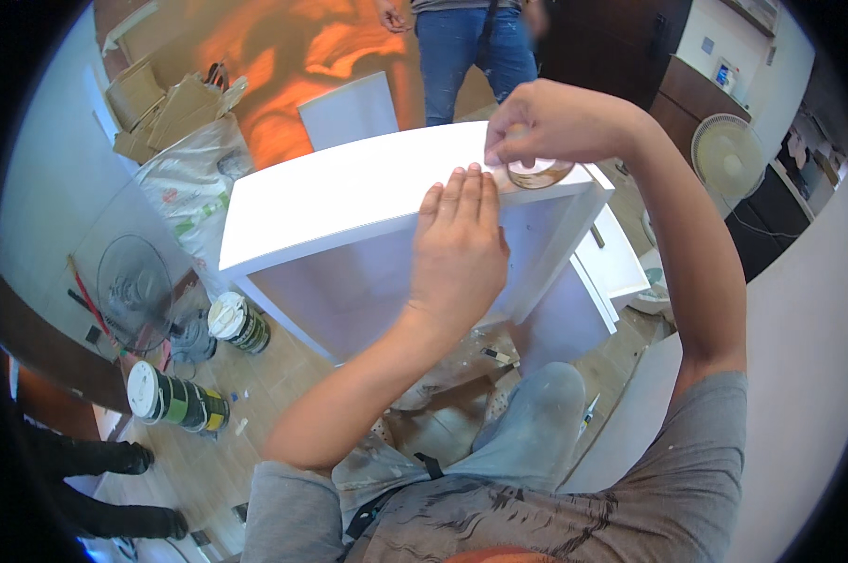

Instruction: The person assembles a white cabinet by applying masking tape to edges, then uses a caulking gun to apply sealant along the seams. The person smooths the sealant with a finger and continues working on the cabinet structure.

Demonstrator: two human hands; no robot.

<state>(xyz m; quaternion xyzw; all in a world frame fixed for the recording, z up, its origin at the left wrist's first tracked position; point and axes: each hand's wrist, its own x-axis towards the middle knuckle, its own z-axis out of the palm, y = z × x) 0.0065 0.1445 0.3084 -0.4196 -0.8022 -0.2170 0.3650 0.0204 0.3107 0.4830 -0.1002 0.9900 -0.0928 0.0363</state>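
A white box-like cabinet (330, 192) stands in front of me with its open side facing down toward my knees. My left hand (457, 244) lies flat, fingers together, on the cabinet's top panel near its front edge. My right hand (560, 122) grips a roll of clear tape (539, 173) at the panel's right end, just past my left fingertips. A pale strip along the top edge runs between the two hands; whether it is tape I cannot tell.
Two paint cans (239, 322) (175, 399) stand on the floor at left beside a floor fan (133, 286). Plastic sheeting and cardboard (161, 113) lie behind them. A person in jeans (466, 52) stands beyond the cabinet. A white fan (727, 155) is at right.
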